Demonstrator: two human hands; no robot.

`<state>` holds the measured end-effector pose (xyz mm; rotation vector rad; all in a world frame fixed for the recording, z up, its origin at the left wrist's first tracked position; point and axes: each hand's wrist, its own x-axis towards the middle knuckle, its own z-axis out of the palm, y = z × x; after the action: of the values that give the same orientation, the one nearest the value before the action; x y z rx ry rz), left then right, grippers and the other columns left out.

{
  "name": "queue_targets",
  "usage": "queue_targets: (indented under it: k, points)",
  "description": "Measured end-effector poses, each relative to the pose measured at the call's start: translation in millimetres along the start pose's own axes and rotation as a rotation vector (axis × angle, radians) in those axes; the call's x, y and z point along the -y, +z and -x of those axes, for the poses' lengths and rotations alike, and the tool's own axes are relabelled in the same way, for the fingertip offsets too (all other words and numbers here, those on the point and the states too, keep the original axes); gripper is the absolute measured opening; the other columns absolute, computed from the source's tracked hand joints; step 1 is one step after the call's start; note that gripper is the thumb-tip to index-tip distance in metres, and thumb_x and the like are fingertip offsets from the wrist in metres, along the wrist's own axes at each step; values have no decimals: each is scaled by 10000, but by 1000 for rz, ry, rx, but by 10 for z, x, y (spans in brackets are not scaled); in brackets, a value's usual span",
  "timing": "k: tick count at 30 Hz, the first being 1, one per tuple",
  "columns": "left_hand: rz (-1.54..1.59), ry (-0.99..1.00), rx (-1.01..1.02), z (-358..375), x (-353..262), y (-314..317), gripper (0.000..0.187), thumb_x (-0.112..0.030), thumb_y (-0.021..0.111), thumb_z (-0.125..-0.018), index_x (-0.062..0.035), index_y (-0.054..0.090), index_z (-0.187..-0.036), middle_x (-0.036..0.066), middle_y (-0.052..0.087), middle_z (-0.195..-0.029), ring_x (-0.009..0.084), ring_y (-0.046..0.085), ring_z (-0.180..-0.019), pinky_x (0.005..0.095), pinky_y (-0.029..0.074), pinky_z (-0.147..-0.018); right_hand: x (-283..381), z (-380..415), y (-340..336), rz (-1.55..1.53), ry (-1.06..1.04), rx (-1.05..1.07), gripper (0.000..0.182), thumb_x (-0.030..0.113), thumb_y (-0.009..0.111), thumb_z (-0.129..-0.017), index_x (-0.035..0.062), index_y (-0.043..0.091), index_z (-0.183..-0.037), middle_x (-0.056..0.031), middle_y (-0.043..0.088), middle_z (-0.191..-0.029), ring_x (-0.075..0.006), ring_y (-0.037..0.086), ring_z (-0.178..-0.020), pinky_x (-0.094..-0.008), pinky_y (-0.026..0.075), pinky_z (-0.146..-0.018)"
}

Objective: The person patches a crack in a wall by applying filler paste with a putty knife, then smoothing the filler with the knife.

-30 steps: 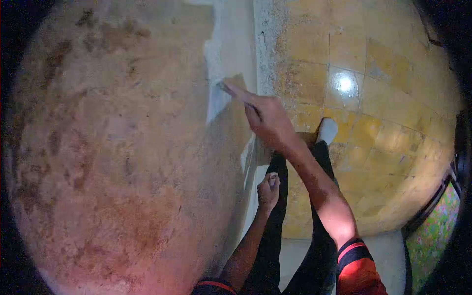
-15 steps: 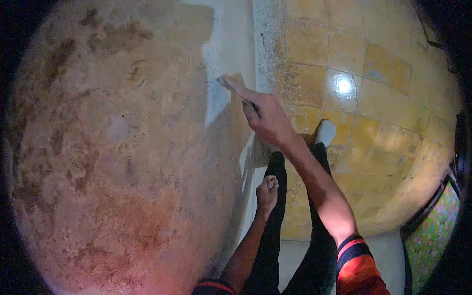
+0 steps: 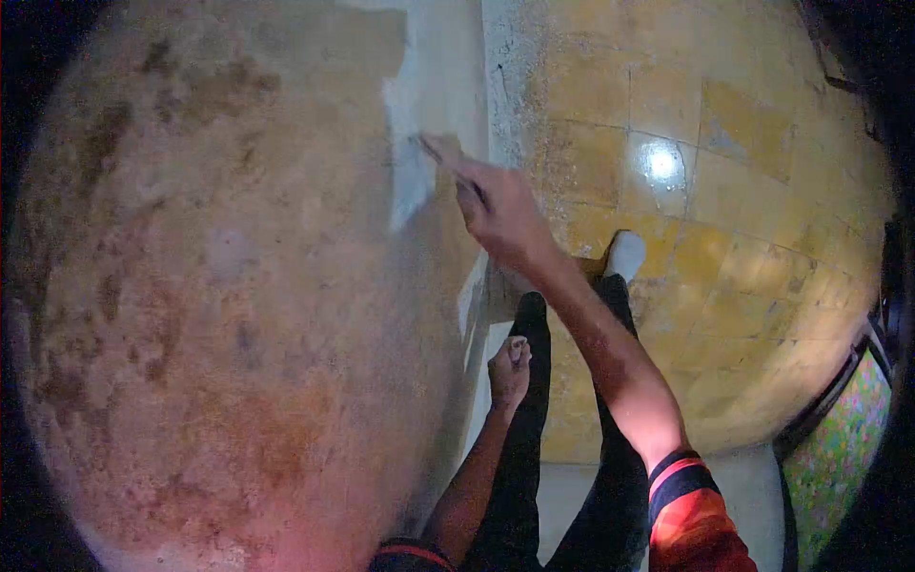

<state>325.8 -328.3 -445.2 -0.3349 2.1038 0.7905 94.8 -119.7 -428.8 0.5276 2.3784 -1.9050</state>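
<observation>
My right hand [image 3: 503, 214] is closed around a slim paintbrush [image 3: 434, 151], largely covered by my fingers. Its tip touches a stained brown wall [image 3: 219, 315] at the edge of a band of white paint [image 3: 412, 186] low on that wall. A shadow from the hand falls across the paint. Lower down, my left hand [image 3: 511, 370] is curled closed beside my left leg. Whitish marks show on its fingertips, and whether it holds anything is hidden.
Yellow floor tiles [image 3: 667, 248] spread to the right, with a speckled pale strip [image 3: 510, 95] along the foot of the wall. My light-coloured foot [image 3: 626, 254] rests on the tiles. A flowered cloth or mat [image 3: 848, 448] lies at the lower right.
The whole view has shifted slightly. My right hand and the paintbrush tip have moved a little up and left along the white band. My left hand stays closed by my leg.
</observation>
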Motion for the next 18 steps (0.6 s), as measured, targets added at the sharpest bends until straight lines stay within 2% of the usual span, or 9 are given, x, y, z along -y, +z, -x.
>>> queue_targets:
  k: [3,8,10,11,13,16,17,18]
  points:
    - [92,2,-24,-48,-10,9,219,-199,591,-910,-7,591,-1015,93,619,-758,184,628,-712,324,499,-697,87,-44,-32,-8,29,18,601,-26,434,-851,244,447,-1387,-166,562,-1249,-366,617,-1021,-393,490,-891]
    - [73,42,-1,-70,287,184,191,-177,571,-922,-13,593,-1019,91,629,-801,178,628,-730,315,499,-713,125,18,12,-120,118,33,617,-40,434,-832,235,454,-1384,-213,574,-1203,-376,623,-992,-377,487,-882]
    - [107,112,3,-49,379,231,166,-181,536,-953,-33,595,-999,57,618,-813,147,604,-750,302,492,-726,55,-163,102,-107,-117,-170,626,-41,440,-823,234,455,-1385,-230,591,-1137,-386,624,-880,-373,492,-821]
    - [96,81,19,-54,344,227,178,-180,553,-935,-27,602,-1011,87,633,-819,175,627,-762,312,497,-724,58,-209,67,-93,-217,-277,630,-41,443,-819,233,456,-1386,-238,600,-1104,-390,625,-824,-372,494,-790]
    - [80,6,36,-68,278,225,216,-178,589,-898,-13,616,-1035,148,663,-832,229,675,-786,332,506,-720,43,-241,-40,-35,-112,-198,620,-26,448,-820,232,458,-1384,-244,603,-1063,-392,601,-761,-372,491,-759]
    - [-27,-3,28,-65,42,125,145,-159,552,-940,-22,587,-976,64,594,-771,142,607,-738,289,491,-722,129,-55,-78,-45,-53,-97,601,-4,448,-828,226,457,-1384,-246,607,-1037,-390,575,-709,-379,486,-735]
    - [-1,11,21,-84,26,120,148,-158,556,-938,-20,588,-979,69,600,-774,142,607,-732,289,492,-719,195,-11,-101,-56,-51,-69,594,4,447,-832,223,456,-1384,-245,607,-1033,-388,568,-699,-383,484,-730]
    - [22,22,16,-72,40,103,151,-157,559,-935,-17,589,-982,74,605,-777,142,607,-726,290,493,-717,198,-94,-122,-44,-55,-82,600,-7,459,-817,212,462,-1375,-225,596,-1100,-393,576,-807,-404,478,-803]
